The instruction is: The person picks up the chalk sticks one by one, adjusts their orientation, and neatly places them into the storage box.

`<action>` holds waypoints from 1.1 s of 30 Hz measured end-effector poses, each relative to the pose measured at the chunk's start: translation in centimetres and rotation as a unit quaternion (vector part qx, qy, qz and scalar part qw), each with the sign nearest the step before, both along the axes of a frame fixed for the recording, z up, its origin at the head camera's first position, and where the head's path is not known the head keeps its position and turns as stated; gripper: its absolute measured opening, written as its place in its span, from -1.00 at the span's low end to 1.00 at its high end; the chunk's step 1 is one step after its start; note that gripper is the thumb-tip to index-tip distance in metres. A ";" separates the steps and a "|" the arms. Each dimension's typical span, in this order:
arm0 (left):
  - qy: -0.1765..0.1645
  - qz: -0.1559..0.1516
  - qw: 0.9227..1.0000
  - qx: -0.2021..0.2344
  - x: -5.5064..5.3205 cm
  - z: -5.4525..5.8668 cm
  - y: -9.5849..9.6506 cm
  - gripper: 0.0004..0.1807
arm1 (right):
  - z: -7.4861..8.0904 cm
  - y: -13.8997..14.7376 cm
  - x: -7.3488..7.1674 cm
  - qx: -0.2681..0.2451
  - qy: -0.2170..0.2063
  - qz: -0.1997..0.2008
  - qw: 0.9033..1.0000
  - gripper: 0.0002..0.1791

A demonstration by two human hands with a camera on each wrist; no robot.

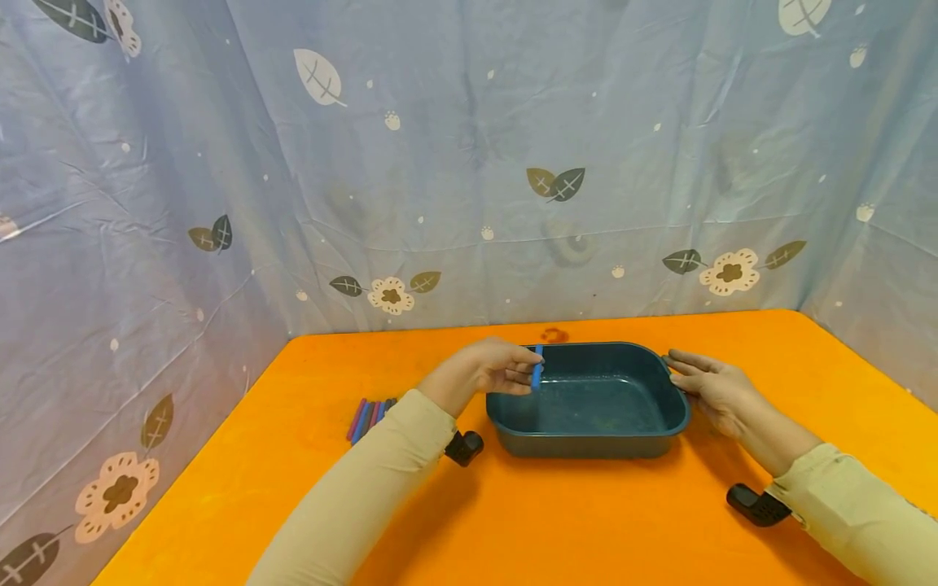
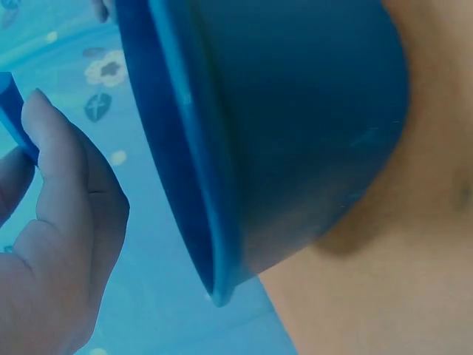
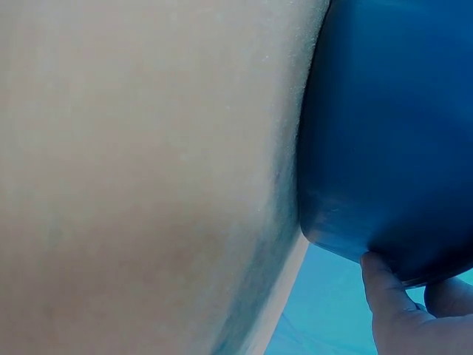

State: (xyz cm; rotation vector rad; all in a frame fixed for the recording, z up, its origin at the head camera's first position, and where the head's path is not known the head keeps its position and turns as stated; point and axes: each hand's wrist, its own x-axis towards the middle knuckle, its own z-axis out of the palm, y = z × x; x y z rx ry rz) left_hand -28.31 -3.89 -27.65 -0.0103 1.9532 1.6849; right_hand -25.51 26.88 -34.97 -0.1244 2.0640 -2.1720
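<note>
My left hand (image 1: 504, 366) pinches a short blue stick (image 1: 538, 368) between thumb and fingers, over the left part of a dark teal rectangular basin (image 1: 586, 446). The stick stands nearly upright. In the left wrist view, one end of the blue stick (image 2: 10, 111) shows at the fingertips, beside the basin (image 2: 310, 126). My right hand (image 1: 714, 391) is at the basin's right end, its fingers fairly straight. The right wrist view shows fingertips (image 3: 380, 277) touching the outer wall of the basin (image 3: 392, 148).
Several thin sticks (image 1: 369, 419), reddish, blue and dark, lie side by side on the orange table (image 1: 557, 521), partly behind the left sleeve. Pale blue patterned curtains (image 1: 469, 163) enclose the table's back and sides. A reddish mark (image 1: 554, 334) lies behind the basin.
</note>
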 end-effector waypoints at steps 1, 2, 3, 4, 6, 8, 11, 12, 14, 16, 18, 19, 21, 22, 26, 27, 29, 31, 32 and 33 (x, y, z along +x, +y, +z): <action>-0.001 0.001 1.000 0.001 -0.1 0.1 0.2 -0.60 | 0.0 0.0 0.0 0.001 0.001 -0.001 1.000 -0.27; -0.005 0.003 1.000 0.002 -0.3 0.2 0.4 -0.60 | 0.0 0.0 0.0 0.002 0.002 -0.002 1.000 -0.27; -0.008 0.004 1.000 0.003 -0.4 0.2 0.6 -0.60 | 0.0 0.0 0.1 0.001 0.003 -0.003 1.000 -0.28; -0.012 0.008 1.000 0.004 -0.6 0.3 0.8 -0.60 | 0.0 0.1 0.1 0.000 0.004 -0.004 1.000 -0.28; -0.018 0.014 1.000 0.004 -0.9 0.5 1.1 -0.64 | 0.0 0.1 0.1 -0.003 0.006 -0.003 1.000 -0.28; -0.026 0.016 1.000 0.003 -1.2 0.6 1.3 -0.69 | 0.0 0.1 0.1 -0.010 0.008 -0.003 1.000 -0.27; -0.040 0.011 0.999 0.002 -1.7 0.9 1.6 -0.79 | -0.1 0.2 0.1 -0.015 0.008 -0.004 1.000 -0.26; -0.042 0.005 0.999 -0.001 -1.9 1.0 1.7 -0.81 | 0.0 0.2 0.1 -0.016 0.007 -0.005 1.000 -0.26; -0.042 -0.006 0.999 -0.006 -2.1 1.1 2.0 -0.85 | 0.0 0.2 0.1 -0.015 0.006 -0.004 1.000 -0.26; -0.040 -0.011 0.999 -0.010 -2.3 1.2 2.3 -0.86 | 0.0 0.2 0.2 -0.011 0.006 -0.002 1.000 -0.26; -0.035 -0.012 0.999 -0.016 -2.5 1.3 2.6 -0.87 | 0.1 0.3 0.2 -0.015 0.001 -0.006 1.000 -0.26; -0.034 -0.012 0.999 -0.016 -2.6 1.3 2.9 -0.88 | 0.1 0.3 0.2 -0.014 0.000 -0.007 1.000 -0.26; -0.036 -0.013 0.999 -0.013 -2.7 1.3 3.3 -0.91 | 0.0 0.3 0.3 -0.012 0.001 -0.009 1.000 -0.26; -0.036 -0.017 0.999 -0.011 -2.7 1.3 3.6 -0.93 | 0.0 0.3 0.3 -0.012 0.001 -0.010 1.000 -0.26; -0.044 -0.029 0.999 0.000 -3.0 0.8 4.6 -0.98 | 0.0 0.3 0.5 -0.003 0.001 -0.015 1.000 -0.28; -0.048 -0.031 0.998 0.002 -3.1 0.7 4.8 -0.98 | 0.0 0.2 0.5 -0.001 0.001 -0.015 1.000 -0.28; -0.055 -0.031 0.998 0.000 -3.2 0.4 5.2 -0.99 | 0.1 0.1 0.5 0.005 -0.002 -0.016 1.000 -0.28; -0.058 -0.033 0.998 -0.006 -3.4 0.3 5.5 -0.98 | 0.2 -0.1 0.6 0.006 -0.003 -0.014 1.000 -0.28; -0.058 -0.033 0.998 -0.009 -3.5 0.2 5.6 -0.96 | 0.2 -0.2 0.5 0.003 -0.007 -0.016 1.000 -0.28; -0.058 -0.033 0.998 -0.012 -3.6 0.2 5.7 -0.94 | 0.3 -0.3 0.5 0.001 -0.008 -0.016 1.000 -0.28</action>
